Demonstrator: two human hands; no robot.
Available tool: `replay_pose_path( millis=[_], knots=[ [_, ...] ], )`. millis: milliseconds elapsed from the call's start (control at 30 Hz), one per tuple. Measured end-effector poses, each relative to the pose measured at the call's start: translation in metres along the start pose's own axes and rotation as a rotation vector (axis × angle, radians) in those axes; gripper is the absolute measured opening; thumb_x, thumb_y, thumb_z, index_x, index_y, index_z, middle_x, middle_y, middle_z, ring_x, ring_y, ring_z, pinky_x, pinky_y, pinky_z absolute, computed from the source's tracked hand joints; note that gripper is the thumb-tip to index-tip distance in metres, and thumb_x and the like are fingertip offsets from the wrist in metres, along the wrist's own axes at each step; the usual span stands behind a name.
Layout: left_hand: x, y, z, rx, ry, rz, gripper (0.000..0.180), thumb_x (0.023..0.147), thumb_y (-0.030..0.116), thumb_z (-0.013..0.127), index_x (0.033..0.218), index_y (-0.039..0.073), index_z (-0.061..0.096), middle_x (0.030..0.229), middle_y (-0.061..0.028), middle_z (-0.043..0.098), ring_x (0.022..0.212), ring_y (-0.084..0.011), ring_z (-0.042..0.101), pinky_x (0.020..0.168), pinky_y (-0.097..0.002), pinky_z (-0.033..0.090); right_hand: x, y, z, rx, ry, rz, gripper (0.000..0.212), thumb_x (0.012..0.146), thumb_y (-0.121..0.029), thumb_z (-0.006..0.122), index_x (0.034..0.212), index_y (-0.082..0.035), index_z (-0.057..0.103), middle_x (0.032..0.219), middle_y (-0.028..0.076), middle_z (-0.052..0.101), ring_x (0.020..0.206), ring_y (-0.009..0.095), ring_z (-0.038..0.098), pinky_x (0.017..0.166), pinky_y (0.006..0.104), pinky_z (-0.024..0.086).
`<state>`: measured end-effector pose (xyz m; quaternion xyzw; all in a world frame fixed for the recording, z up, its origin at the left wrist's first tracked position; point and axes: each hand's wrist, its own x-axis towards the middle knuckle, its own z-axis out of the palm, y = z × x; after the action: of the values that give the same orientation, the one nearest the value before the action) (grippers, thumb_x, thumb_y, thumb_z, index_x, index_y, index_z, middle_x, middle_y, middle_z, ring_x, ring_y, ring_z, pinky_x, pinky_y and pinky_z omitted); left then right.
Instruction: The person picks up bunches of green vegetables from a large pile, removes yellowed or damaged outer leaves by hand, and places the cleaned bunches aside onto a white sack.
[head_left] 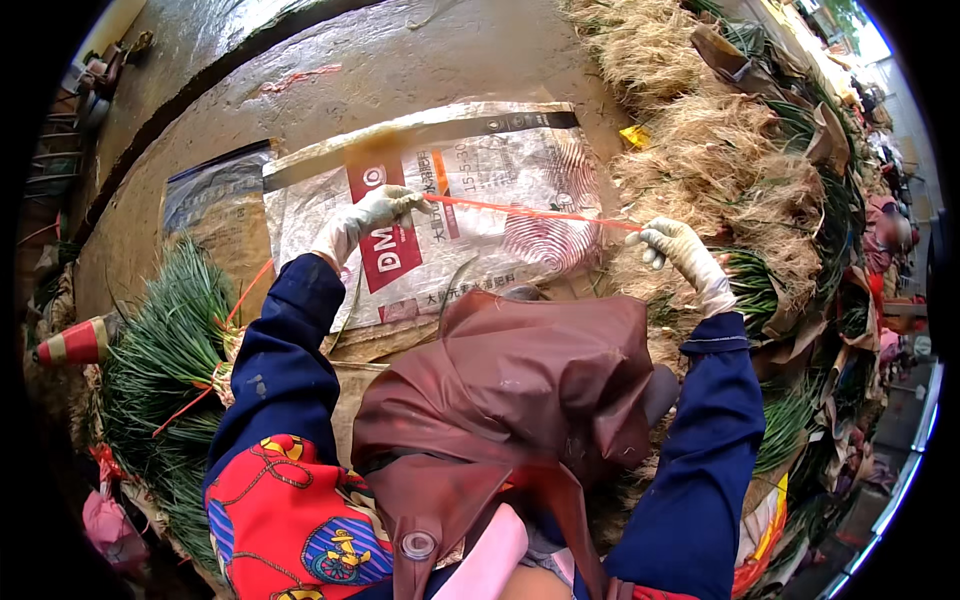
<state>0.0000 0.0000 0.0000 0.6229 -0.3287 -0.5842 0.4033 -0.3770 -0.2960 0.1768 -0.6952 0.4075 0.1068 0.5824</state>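
Observation:
A thin orange-red tie string (530,212) is stretched nearly level between my two gloved hands. My left hand (378,215), in a pale glove, is closed on one end, above the flattened printed sack (470,255). The other end is pinched by my right hand (678,255), also gloved, beside the heaped roots. Below the string, a brown apron (510,380) covers my lap. To my left lies a green-leaved bundle (165,335) of what look like scallions, with similar orange-red strings around it.
A pile of bundles with pale roots (705,170) runs along my right side. A second, darker sack (220,205) lies beyond my left arm. At far left is a red and tan cone-shaped thing (75,342). The concrete floor (440,65) is wet in places.

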Motion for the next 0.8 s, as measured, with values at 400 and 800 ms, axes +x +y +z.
replay_pose_path(
  millis=[400,800],
  knots=[
    [0.044,-0.156,-0.058,0.06,0.316,-0.331,0.041,0.085,0.018,0.062,0.119,-0.002,0.05,0.097,-0.0091,0.064,0.08,-0.0164,0.062,0.067,-0.0255,0.049,0.229,0.067,-0.007,-1.024,0.467,-0.238,0.059,0.08,-0.038,0.063,0.128,-0.009,0.045,0.123,0.015,0.052,0.114,0.029,0.05,0.094,0.0385,0.039],
    [0.064,0.004,0.102,0.243,0.159,0.4,0.034,0.088,0.015,0.059,0.119,0.002,0.054,0.113,-0.0122,0.06,0.103,-0.0188,0.057,0.09,-0.0292,0.043,-0.103,0.156,0.022,-0.21,0.195,-0.176,0.034,0.092,-0.024,0.048,0.118,-0.004,0.056,0.115,0.011,0.059,0.107,0.022,0.054,0.093,0.0324,0.041]
  ],
)
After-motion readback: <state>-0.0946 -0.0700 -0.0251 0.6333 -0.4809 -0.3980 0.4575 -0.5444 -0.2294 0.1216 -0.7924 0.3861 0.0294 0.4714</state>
